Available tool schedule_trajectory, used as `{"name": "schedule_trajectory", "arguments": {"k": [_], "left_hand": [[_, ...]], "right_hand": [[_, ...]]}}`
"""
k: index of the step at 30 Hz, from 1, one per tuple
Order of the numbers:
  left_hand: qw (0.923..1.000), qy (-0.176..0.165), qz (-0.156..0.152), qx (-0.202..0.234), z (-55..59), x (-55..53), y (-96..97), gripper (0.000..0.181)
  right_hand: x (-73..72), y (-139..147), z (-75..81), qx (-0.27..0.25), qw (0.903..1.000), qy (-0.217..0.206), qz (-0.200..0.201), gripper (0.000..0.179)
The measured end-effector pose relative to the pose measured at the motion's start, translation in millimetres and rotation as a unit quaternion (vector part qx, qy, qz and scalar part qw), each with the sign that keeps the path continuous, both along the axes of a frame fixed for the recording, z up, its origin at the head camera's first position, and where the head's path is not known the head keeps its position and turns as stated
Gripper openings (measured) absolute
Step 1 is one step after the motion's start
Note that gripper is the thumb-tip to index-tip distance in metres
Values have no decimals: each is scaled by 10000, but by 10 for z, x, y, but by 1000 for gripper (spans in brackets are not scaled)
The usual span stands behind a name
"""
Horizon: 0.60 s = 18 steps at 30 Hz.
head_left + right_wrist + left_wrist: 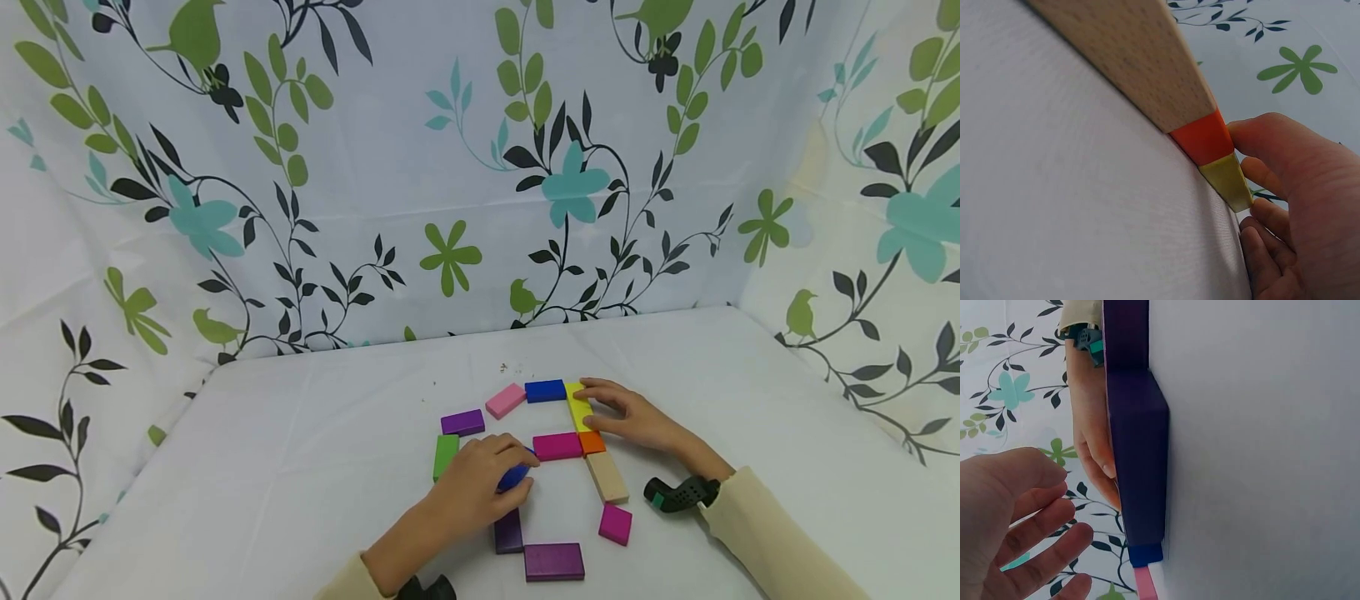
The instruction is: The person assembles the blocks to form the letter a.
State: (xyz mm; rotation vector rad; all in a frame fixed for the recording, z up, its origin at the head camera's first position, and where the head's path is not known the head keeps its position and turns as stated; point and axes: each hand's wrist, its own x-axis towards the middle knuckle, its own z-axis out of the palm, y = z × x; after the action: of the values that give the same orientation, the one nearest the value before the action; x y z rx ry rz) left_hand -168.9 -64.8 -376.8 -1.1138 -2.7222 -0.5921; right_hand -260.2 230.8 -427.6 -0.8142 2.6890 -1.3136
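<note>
My left hand hovers at a blue block, which shows between thumb and fingers in the head view and is mostly hidden. In the left wrist view those fingers are loosely spread, with nothing visible between them. Close by stands a dark purple block. My right hand holds the yellow block, its thumb and index finger at the block; the other fingers reach past the far end. An orange block adjoins the yellow one, followed by a bare wooden block.
Around the hands lie a green block, a purple block, a pink block, a far blue block, a magenta block, a magenta square and a front purple block. A patterned cloth hangs behind.
</note>
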Motion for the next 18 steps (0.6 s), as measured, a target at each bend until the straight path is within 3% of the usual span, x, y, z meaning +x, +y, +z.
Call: {"name": "schedule_trajectory", "arguments": {"k": [8, 13, 18], "left_hand": [[9994, 220, 196, 194, -14, -94, -100, 18], [9979, 223, 330, 511, -76, -181, -177, 16], [9965, 410, 498, 539, -140, -252, -240, 16]], "right_hand": [[11, 8, 20, -28, 10000, -28, -20, 43], [11, 6, 29, -44, 10000, -27, 29, 44], [10, 0, 18, -108, 9999, -72, 69, 43]]}}
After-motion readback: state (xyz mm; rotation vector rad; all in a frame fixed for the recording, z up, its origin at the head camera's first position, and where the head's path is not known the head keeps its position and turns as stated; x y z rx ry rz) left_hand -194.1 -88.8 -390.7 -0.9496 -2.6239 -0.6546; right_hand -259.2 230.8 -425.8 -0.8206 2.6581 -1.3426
